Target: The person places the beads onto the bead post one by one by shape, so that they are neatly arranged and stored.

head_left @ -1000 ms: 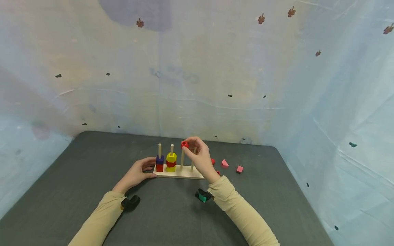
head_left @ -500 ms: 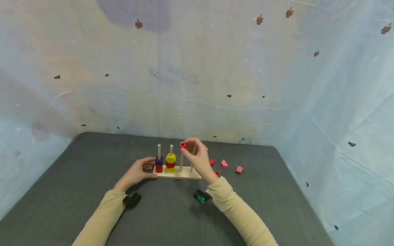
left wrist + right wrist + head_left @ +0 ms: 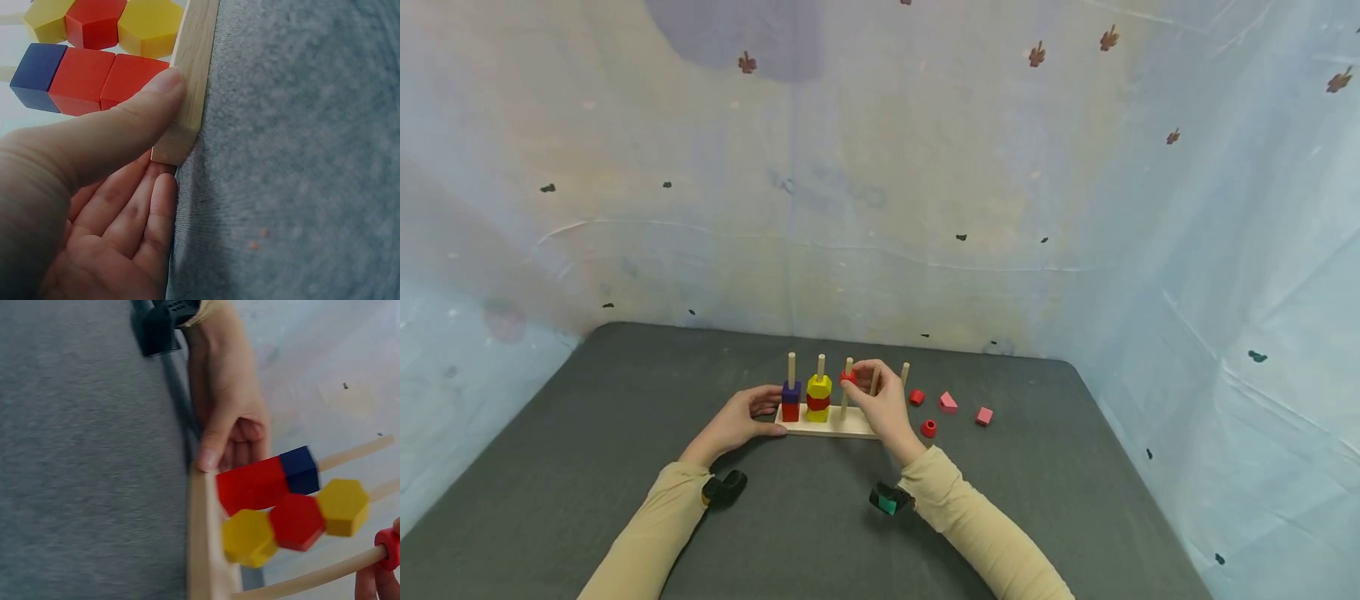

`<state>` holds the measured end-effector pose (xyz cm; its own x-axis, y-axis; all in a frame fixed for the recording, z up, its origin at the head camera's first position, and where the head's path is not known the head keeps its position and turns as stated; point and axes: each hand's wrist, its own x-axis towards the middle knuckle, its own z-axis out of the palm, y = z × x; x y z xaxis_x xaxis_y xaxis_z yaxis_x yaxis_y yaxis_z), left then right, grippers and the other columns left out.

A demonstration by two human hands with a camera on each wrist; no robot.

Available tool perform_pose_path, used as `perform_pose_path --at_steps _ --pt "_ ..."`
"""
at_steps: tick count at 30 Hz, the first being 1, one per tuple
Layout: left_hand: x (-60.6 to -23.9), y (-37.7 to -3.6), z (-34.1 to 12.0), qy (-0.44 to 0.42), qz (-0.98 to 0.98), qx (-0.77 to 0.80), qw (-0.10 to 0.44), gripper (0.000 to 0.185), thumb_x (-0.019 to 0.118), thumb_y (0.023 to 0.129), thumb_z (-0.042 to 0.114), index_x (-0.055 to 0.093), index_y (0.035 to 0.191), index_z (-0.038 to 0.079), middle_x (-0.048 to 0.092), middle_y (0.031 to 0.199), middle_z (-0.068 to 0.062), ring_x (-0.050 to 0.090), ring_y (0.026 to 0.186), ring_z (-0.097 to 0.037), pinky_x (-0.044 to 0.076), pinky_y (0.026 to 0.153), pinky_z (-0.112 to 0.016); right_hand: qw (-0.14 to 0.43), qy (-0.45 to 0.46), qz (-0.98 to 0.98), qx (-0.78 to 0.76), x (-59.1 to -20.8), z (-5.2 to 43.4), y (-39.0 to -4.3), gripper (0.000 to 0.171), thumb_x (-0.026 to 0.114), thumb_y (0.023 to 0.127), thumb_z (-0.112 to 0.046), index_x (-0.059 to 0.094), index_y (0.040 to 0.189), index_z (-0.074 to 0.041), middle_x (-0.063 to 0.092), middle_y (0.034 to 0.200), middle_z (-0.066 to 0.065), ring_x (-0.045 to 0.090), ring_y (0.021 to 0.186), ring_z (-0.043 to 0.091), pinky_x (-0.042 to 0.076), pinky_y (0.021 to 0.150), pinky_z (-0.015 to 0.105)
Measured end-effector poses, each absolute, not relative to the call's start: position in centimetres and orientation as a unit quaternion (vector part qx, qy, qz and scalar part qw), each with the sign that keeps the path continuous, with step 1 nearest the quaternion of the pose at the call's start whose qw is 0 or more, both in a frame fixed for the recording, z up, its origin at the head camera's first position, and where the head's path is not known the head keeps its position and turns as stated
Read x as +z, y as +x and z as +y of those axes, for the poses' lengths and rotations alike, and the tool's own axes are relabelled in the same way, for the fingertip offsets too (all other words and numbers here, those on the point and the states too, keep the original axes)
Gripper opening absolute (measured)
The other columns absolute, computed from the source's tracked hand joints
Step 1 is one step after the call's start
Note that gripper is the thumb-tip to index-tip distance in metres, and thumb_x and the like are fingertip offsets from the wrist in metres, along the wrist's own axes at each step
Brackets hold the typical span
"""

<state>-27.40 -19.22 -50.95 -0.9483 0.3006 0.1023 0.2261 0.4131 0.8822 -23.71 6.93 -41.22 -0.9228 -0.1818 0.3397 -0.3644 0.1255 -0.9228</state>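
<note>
A pale wooden stacking base (image 3: 831,427) with upright pegs stands on the dark table. My left hand (image 3: 737,423) holds its left end, the thumb (image 3: 164,84) pressing on the base edge and the fingers around the end. Red blocks with a blue block (image 3: 37,78) on top fill the first peg. On the second peg sit yellow, red and yellow hexagonal blocks (image 3: 297,522). My right hand (image 3: 883,408) pinches a small red bead (image 3: 390,549), threaded on the upper part of the third peg (image 3: 312,575). That hand partly hides the base's right side.
Right of the base lie two loose red beads, a nearer bead (image 3: 929,428) and a farther bead (image 3: 917,397). Beyond them are a pink triangular block (image 3: 948,403) and a pink cube (image 3: 984,416). The fifth peg (image 3: 906,372) is bare where visible.
My right hand has lowered the red bead from above the third peg onto it, so the peg tip now sticks out over the bead. The left hand stays on the base.
</note>
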Motion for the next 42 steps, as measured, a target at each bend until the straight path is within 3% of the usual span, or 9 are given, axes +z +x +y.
perform_pose_path --at_steps 4,9,16,25,42 --pt "-51.0 -27.4 -19.2 0.154 0.841 0.517 0.039 0.073 0.083 0.075 0.017 0.048 0.136 -0.002 0.052 0.133 -0.023 0.052 0.119 -0.035 0.043 0.100 -0.048 0.049 0.145 -0.761 0.630 -42.4 6.9 -23.6 0.026 0.069 0.087 -0.004 0.060 0.110 0.006 0.064 0.103 0.021 0.061 0.094 0.030 0.050 0.081 0.033" --pt "-51.0 -27.3 -19.2 0.149 0.842 0.518 0.033 0.073 0.083 0.074 0.016 0.048 0.135 -0.002 0.053 0.131 -0.022 0.053 0.119 -0.035 0.043 0.099 -0.047 0.025 0.124 -0.766 0.631 -44.0 6.9 -23.8 0.026 0.070 0.086 -0.001 0.061 0.109 0.006 0.063 0.105 0.022 0.060 0.097 0.032 0.050 0.082 0.038" --pt "-50.8 -27.1 -19.2 0.137 0.844 0.519 0.023 0.074 0.084 0.072 0.015 0.049 0.134 -0.002 0.056 0.128 -0.021 0.055 0.116 -0.034 0.044 0.098 -0.046 0.016 0.110 -0.782 0.613 -47.8 7.1 -25.7 0.027 0.075 0.082 -0.008 0.064 0.106 -0.002 0.065 0.103 0.010 0.061 0.095 0.022 0.050 0.083 0.036" --pt "-50.9 -27.3 -19.1 0.125 0.844 0.521 0.032 0.074 0.085 0.072 0.016 0.050 0.135 0.000 0.054 0.130 -0.021 0.054 0.117 -0.034 0.043 0.099 -0.047 0.031 0.114 -0.802 0.585 -48.4 7.1 -25.6 0.023 0.075 0.081 -0.008 0.066 0.102 -0.004 0.065 0.097 0.007 0.061 0.090 0.020 0.050 0.079 0.035" --pt "-50.7 -27.1 -19.0 0.121 0.850 0.512 0.030 0.068 0.085 0.071 0.024 0.056 0.130 0.004 0.056 0.129 -0.016 0.054 0.117 -0.033 0.042 0.100 -0.049 0.056 0.134 -0.824 0.548 -48.4 7.1 -25.6 0.024 0.072 0.078 0.006 0.064 0.100 0.002 0.064 0.098 0.014 0.061 0.091 0.026 0.052 0.079 0.037"
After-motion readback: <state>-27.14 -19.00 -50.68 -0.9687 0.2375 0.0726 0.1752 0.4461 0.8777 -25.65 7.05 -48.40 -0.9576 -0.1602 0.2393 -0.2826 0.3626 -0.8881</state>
